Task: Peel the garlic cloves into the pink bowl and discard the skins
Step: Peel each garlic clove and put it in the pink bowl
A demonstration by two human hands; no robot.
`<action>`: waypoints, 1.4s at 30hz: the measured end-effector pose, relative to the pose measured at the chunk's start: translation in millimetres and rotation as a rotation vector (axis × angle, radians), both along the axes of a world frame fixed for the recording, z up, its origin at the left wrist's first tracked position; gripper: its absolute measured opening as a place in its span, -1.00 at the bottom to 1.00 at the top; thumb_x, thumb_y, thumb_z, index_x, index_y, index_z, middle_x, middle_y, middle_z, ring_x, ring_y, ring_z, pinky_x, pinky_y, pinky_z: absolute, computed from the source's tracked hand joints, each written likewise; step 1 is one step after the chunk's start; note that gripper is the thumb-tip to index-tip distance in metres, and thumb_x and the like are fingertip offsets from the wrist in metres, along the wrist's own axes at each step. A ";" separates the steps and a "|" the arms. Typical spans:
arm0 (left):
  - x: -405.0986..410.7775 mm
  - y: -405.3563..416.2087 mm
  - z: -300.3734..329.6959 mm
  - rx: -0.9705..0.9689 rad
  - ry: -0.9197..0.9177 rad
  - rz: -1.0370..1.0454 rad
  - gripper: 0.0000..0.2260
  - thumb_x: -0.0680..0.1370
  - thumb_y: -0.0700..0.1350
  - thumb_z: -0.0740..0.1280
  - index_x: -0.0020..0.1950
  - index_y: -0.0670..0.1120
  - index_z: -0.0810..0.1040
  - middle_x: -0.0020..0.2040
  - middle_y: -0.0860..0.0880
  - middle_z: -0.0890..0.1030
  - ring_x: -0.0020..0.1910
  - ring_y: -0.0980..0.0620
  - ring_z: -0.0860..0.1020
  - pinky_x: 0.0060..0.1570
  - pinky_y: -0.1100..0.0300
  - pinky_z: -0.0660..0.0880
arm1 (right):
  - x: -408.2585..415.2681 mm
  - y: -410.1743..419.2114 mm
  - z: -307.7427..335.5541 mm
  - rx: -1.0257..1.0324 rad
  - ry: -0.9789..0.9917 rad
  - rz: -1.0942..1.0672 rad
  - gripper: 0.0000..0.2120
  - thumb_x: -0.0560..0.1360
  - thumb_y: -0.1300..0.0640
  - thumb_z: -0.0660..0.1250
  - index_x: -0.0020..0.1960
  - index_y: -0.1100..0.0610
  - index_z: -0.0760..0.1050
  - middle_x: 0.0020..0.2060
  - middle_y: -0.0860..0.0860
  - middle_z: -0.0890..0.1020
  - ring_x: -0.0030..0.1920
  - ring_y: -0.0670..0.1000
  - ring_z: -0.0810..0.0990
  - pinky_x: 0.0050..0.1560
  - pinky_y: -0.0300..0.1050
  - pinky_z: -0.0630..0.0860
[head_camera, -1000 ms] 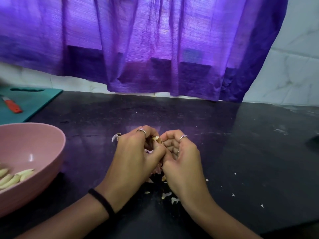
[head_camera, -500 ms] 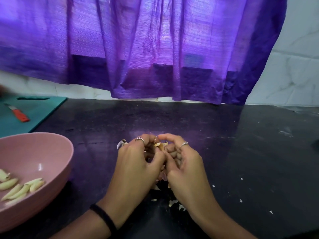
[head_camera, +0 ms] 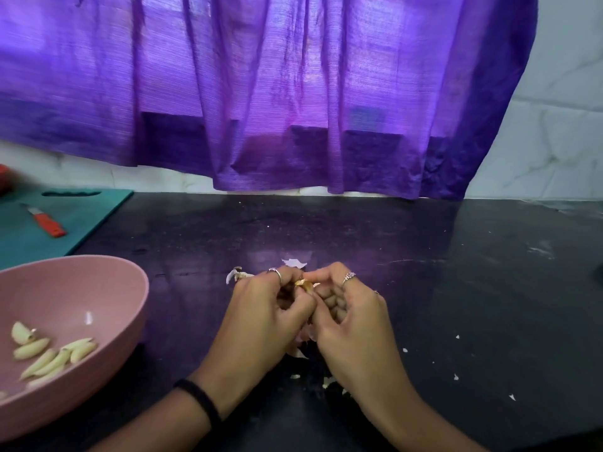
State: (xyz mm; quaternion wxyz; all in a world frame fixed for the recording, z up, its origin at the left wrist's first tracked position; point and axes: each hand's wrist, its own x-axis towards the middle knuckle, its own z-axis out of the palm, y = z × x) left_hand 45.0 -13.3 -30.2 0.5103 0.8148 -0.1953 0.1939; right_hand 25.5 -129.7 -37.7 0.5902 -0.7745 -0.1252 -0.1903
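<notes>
A garlic clove (head_camera: 305,285), partly in its papery skin, sat pinched between both hands just above the black counter (head_camera: 456,288), a bit right of the pink bowl (head_camera: 107,288). The left hand (head_camera: 261,321) curled its fingers & thumb round the clove's near side; it wore a ring & a black band on the wrist. The right hand (head_camera: 352,321), also ringed, curled in from the other side, fingertips on the same clove, knuckles touching the left hand. Loose skins (head_camera: 295,263) lay on the counter just behind & under the hands, w/ small flecks scattered further from the bowl. Peeled cloves (head_camera: 55,357) lay in the bowl's bottom. Behind the bowl: a teal cutting board (head_camera: 81,220) w/ an orange-handled knife (head_camera: 49,225) on it. A purple curtain (head_camera: 261,93) hung behind the counter, well past the bowl.
</notes>
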 end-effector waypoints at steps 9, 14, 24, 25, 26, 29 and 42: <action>0.8 -6.8 0.6 0.105 -0.097 0.020 -0.82 0.43 -0.33 0.32 -0.24 -0.08 0.62 -0.48 0.07 0.59 -0.45 0.17 0.55 -0.26 0.53 0.36 | -4.2 0.4 -1.1 -0.044 -0.041 -0.078 -0.74 0.48 0.43 0.27 -0.08 0.07 0.51 -0.34 -0.02 0.64 -0.37 -0.11 0.61 -0.38 -0.25 0.53; 2.2 -7.2 -1.0 0.137 -0.114 0.025 -0.85 0.39 -0.17 0.24 -0.31 -0.08 0.58 -0.50 0.06 0.54 -0.44 0.12 0.52 -0.22 0.55 0.30 | -6.0 0.0 3.4 -0.131 -0.117 -0.079 -0.62 0.49 0.41 0.27 -0.18 -0.10 0.44 -0.36 -0.07 0.62 -0.39 -0.09 0.57 -0.40 -0.25 0.50; 1.5 -9.3 3.1 0.163 -0.151 0.020 -0.85 0.40 -0.23 0.28 -0.33 -0.07 0.58 -0.48 0.11 0.52 -0.42 0.22 0.52 -0.22 0.60 0.29 | -2.4 -2.4 1.5 -0.356 -0.232 -0.129 -0.78 0.40 0.23 0.14 -0.15 -0.11 0.32 -0.38 -0.24 0.40 -0.30 -0.26 0.46 -0.32 -0.53 0.26; 1.0 -9.6 3.8 0.141 -0.138 0.003 -0.84 0.42 -0.28 0.30 -0.31 -0.10 0.60 -0.49 0.10 0.53 -0.46 0.25 0.53 -0.27 0.57 0.33 | -1.5 -3.5 0.0 -0.399 -0.227 -0.133 -0.76 0.39 0.21 0.13 -0.08 -0.12 0.34 -0.33 -0.25 0.39 -0.28 -0.27 0.44 -0.30 -0.54 0.26; 0.4 -9.4 4.5 0.117 -0.120 -0.016 -0.83 0.43 -0.33 0.30 -0.28 -0.12 0.62 -0.50 0.10 0.54 -0.50 0.26 0.53 -0.32 0.54 0.36 | -0.8 -4.4 -1.5 -0.440 -0.212 -0.134 -0.73 0.37 0.20 0.14 -0.01 -0.11 0.36 -0.28 -0.23 0.41 -0.26 -0.25 0.42 -0.28 -0.52 0.28; -0.2 -7.6 4.3 0.065 -0.056 -0.051 -0.78 0.45 -0.37 0.27 -0.19 -0.11 0.65 -0.53 0.13 0.55 -0.55 0.24 0.53 -0.45 0.50 0.36 | 1.8 -6.0 -4.6 -0.529 -0.177 -0.137 -0.57 0.34 0.18 0.15 0.20 0.03 0.45 -0.12 -0.13 0.47 -0.14 -0.11 0.43 -0.16 -0.41 0.32; 13.4 7.1 -9.8 -0.193 0.366 -0.320 -0.86 0.58 -0.26 0.27 -0.04 -0.21 0.63 -0.22 -0.25 0.66 -0.33 0.03 0.57 -0.29 0.24 0.52 | 6.7 -25.8 2.0 -0.362 -0.058 -0.055 -0.89 0.53 0.23 0.34 0.01 0.05 0.55 -0.43 -0.10 0.57 -0.38 -0.14 0.57 -0.29 -0.31 0.49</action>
